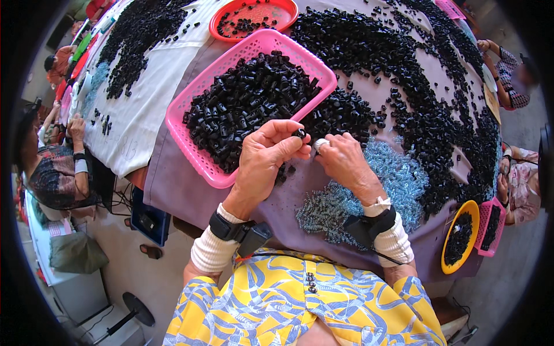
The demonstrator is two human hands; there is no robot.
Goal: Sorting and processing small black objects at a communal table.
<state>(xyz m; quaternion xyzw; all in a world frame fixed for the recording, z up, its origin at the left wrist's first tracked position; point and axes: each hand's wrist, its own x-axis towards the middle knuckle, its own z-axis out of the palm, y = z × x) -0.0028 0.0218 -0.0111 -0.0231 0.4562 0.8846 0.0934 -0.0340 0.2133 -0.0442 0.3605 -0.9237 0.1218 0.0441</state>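
The left hand [257, 160] pinches one small, glossy black plastic cylinder [300, 133] between thumb and fingers; at ten o'clock from it stands a pink perforated plastic basket [311, 64], heaped with similar black parts [245, 101]; the right hand [351, 166], a white wrap [321, 145] round one finger, hangs just beside the cylinder at four o'clock, its fingertips bunched; I cannot tell whether they hold anything, since they are small and turned partly away; farther along four o'clock spreads a loose pile of tiny, translucent pale-blue pieces [401, 179]. The step in hand looks like fine two-handed work on that one cylinder; the next move seems to call for a steady left pinch and a well-aligned right-hand approach.
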